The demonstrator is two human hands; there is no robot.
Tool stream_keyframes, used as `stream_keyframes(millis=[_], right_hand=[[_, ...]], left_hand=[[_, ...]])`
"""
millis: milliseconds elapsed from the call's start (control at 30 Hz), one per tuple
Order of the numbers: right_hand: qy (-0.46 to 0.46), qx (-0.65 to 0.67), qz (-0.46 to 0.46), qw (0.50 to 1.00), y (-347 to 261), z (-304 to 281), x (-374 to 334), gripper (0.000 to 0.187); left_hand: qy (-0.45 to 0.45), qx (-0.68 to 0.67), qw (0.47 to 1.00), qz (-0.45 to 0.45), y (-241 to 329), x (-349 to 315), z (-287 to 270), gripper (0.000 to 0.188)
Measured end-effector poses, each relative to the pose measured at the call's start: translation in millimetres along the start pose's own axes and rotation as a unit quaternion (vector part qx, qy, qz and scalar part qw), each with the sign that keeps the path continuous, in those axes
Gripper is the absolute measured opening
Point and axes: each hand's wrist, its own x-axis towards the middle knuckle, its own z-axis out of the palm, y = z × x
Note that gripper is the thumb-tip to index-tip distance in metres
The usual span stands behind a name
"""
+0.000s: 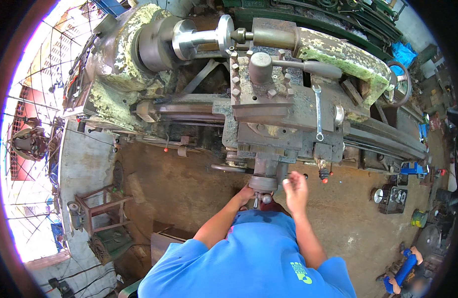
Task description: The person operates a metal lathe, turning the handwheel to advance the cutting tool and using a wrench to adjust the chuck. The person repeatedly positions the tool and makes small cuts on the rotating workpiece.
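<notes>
In front of my body, the lathe's cross-slide crank handle [260, 198] sits below a round metal dial collar [263, 183]. My left hand [246, 194] is closed at the left side of this handle, its fingertips partly hidden by the collar. To the right of the collar, my right hand [296, 192] is raised with thumb and fingers apart, holding nothing and slightly blurred. A shiny spool-shaped metal workpiece [205, 38] is held between the chuck [158, 43] and the tailstock centre [242, 35]. The tool post [261, 69] stands just in front of it.
A combination spanner [318, 113] lies on the carriage. The tailstock handwheel [401, 84] is at the far right. A metal-framed stand [105, 211] is on the floor at left, a dark crate [392, 198] at right. Another person [405, 268] is at lower right.
</notes>
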Motion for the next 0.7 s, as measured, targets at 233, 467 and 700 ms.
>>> stream_keyframes(millis=[233,467,700], right_hand=[[-0.154,-0.096,0.121,0.976,-15,32,-11,0.09],[-0.085,-0.161,0.105,0.978,-24,56,-5,0.104],[-0.101,-0.002,0.175,0.979,-18,57,0,0.096]], left_hand=[[0.148,0.318,0.936,0.001,-25,63,-6,0.038],[0.265,0.414,0.868,-0.065,-11,69,-48,0.035],[0.299,0.397,0.865,-0.069,-7,49,-108,0.042]])
